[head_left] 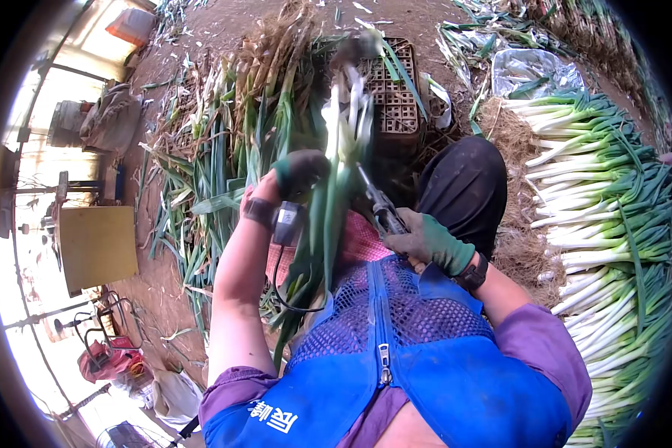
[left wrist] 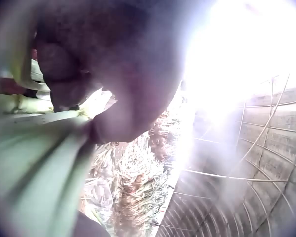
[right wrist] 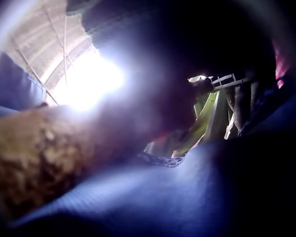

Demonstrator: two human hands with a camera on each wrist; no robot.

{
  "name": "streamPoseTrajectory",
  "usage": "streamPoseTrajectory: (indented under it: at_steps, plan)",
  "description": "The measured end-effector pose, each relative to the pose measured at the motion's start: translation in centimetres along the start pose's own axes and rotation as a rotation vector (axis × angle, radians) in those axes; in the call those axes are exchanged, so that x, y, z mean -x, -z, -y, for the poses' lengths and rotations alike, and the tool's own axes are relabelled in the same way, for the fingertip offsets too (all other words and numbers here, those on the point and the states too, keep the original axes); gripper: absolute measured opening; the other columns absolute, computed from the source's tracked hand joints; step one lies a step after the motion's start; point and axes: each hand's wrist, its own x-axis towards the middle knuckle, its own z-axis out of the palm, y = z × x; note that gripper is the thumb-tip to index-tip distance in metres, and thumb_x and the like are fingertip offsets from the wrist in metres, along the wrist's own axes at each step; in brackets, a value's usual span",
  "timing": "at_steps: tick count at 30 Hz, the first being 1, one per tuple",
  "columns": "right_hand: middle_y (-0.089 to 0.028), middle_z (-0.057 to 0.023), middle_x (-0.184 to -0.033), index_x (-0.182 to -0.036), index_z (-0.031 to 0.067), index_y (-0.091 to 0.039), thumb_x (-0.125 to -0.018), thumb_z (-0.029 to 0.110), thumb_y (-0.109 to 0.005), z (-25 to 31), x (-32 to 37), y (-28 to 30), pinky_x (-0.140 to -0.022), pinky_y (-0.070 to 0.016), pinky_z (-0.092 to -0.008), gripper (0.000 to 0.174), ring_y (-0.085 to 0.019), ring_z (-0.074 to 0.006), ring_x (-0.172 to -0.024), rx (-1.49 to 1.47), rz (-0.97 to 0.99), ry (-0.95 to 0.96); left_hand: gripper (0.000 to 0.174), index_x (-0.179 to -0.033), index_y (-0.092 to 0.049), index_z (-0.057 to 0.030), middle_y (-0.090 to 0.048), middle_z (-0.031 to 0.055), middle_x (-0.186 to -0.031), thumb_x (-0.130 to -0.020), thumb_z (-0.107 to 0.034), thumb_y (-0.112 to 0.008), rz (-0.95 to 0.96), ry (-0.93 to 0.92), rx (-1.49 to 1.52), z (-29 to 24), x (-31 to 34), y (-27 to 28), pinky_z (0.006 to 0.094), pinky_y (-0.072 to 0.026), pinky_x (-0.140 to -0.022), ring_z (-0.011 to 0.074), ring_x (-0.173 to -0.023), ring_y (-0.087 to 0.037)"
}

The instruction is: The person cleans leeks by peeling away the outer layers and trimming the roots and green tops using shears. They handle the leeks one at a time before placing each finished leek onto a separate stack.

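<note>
Your R hand (head_left: 429, 243) grips the tool (head_left: 386, 213), fingers curled round it; nozzle angled at the leeks (head_left: 345, 142), prob. so the tip gets close to the stalks. Your L hand (head_left: 300, 173) is closed on the leeks approx. mid-length, prob. leaving the root end free; exact finger gap can't tell, blur. Leeks are in front of you, betw. hands & crate (head_left: 396, 112); long axis approx. fore-aft, roots fwd, green tops back twd you. Loose pile (head_left: 239, 127) on L. Row (head_left: 575, 224) on R, roots inward, prob. aligned for neatness.
</note>
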Motion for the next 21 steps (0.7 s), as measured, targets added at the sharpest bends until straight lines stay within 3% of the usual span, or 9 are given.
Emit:
streamPoseTrajectory:
  at_steps: [3, 6, 8, 10, 12, 13, 14, 18, 21]
  plan:
    - [-0.062, -0.0097, -0.081, -0.110, 0.0015, -0.059, -0.080, 0.035, -0.069, 0.6, 0.3, 0.2, -0.070, -0.0502, -0.0341, 0.045, -0.062, -0.0188, -0.074, -0.051, -0.037, 0.004, 0.023, -0.104, -0.064, -0.0059, -0.067, 0.0057, -0.093, -0.094, -0.024, -0.054, -0.022, 0.112, 0.122, 1.1, 0.6, -1.0, 0.0312, -0.0554, -0.075, 0.0167, -0.082, -0.065]
    - [-0.063, -0.0118, -0.080, -0.109, 0.0005, -0.059, -0.080, 0.035, -0.068, 1.5, 0.3, 0.4, -0.068, -0.0510, -0.0357, 0.046, -0.064, -0.0205, -0.071, -0.030, -0.094, 0.140, 0.024, -0.099, -0.063, -0.0069, -0.064, 0.0101, -0.093, -0.075, -0.012, -0.062, 0.045, -0.168, -0.514, 0.4, 1.8, -1.7, 0.0375, -0.0527, -0.080, 0.0274, -0.088, -0.063]
    - [-0.064, -0.0147, -0.080, -0.109, 0.0003, -0.058, -0.078, 0.037, -0.069, 2.4, -0.8, 1.2, -0.066, -0.0518, -0.0372, 0.049, -0.065, -0.0232, -0.068, -0.024, -0.086, 0.161, 0.027, -0.093, -0.062, -0.0073, -0.062, 0.0126, -0.091, -0.066, -0.008, -0.067, 0.009, -0.326, -0.602, 0.5, 2.1, -2.6, 0.0399, -0.0512, -0.079, 0.0322, -0.088, -0.061]
    - [-0.066, -0.0172, -0.082, -0.111, 0.0002, -0.058, -0.077, 0.040, -0.069, 0.9, -4.4, 1.5, -0.069, -0.0527, -0.0388, 0.054, -0.067, -0.0274, -0.070, 0.077, -0.118, 0.184, 0.025, -0.093, -0.064, -0.0082, -0.062, 0.0123, -0.092, -0.068, -0.007, -0.068, 0.022, -0.365, -0.577, 0.0, 2.0, -4.0, 0.0380, -0.0520, -0.077, 0.0317, -0.088, -0.061]
    - [-0.068, -0.0201, -0.085, -0.111, -0.0010, -0.060, -0.074, 0.043, -0.069, -0.1, -8.4, 1.9, -0.073, -0.0532, -0.0400, 0.058, -0.068, -0.0320, -0.075, 0.151, -0.156, 0.196, 0.024, -0.093, -0.065, -0.0091, -0.062, 0.0120, -0.093, -0.070, -0.005, -0.069, 0.020, -0.225, -0.367, -0.7, 2.0, -5.7, 0.0360, -0.0527, -0.074, 0.0312, -0.088, -0.062]
    - [-0.068, -0.0217, -0.087, -0.109, -0.0021, -0.061, -0.073, 0.044, -0.069, 0.1, -10.1, 2.1, -0.075, -0.0532, -0.0404, 0.059, -0.068, -0.0341, -0.078, 0.152, -0.165, 0.195, 0.023, -0.095, -0.066, -0.0095, -0.062, 0.0118, -0.095, -0.073, -0.005, -0.067, 0.100, -0.233, -0.673, -3.7, 2.2, -6.0, 0.0346, -0.0532, -0.074, 0.0308, -0.090, -0.062]
    - [-0.069, -0.0234, -0.088, -0.107, -0.0033, -0.063, -0.071, 0.045, -0.069, 0.7, -11.4, 2.3, -0.077, -0.0532, -0.0409, 0.061, -0.069, -0.0362, -0.081, 0.152, -0.173, 0.195, 0.024, -0.107, -0.066, -0.0080, -0.064, 0.0094, -0.099, -0.084, -0.011, -0.063, 0.135, -0.064, -0.703, -5.5, 2.8, -6.4, 0.0313, -0.0536, -0.075, 0.0238, -0.092, -0.063]
    - [-0.069, -0.0269, -0.086, -0.089, -0.0065, -0.069, -0.068, 0.042, -0.068, 3.1, -14.6, 3.4, -0.077, -0.0532, -0.0413, 0.053, -0.070, -0.0367, -0.084, 0.228, -0.153, 0.145, 0.038, -0.122, -0.059, -0.0043, -0.063, 0.0052, -0.102, -0.093, -0.029, -0.059, -0.072, 0.333, -0.189, -3.5, 4.6, -7.5, 0.0278, -0.0510, -0.073, 0.0139, -0.092, -0.060]
    - [-0.069, -0.0280, -0.087, -0.090, -0.0065, -0.070, -0.069, 0.042, -0.067, 2.6, -16.4, 3.5, -0.077, -0.0536, -0.0415, 0.053, -0.069, -0.0373, -0.085, 0.215, -0.193, 0.083, 0.047, -0.125, -0.058, -0.0034, -0.063, 0.0033, -0.097, -0.092, -0.037, -0.061, -0.144, 0.590, 0.104, -4.0, 4.3, -7.8, 0.0263, -0.0489, -0.071, 0.0116, -0.090, -0.058]
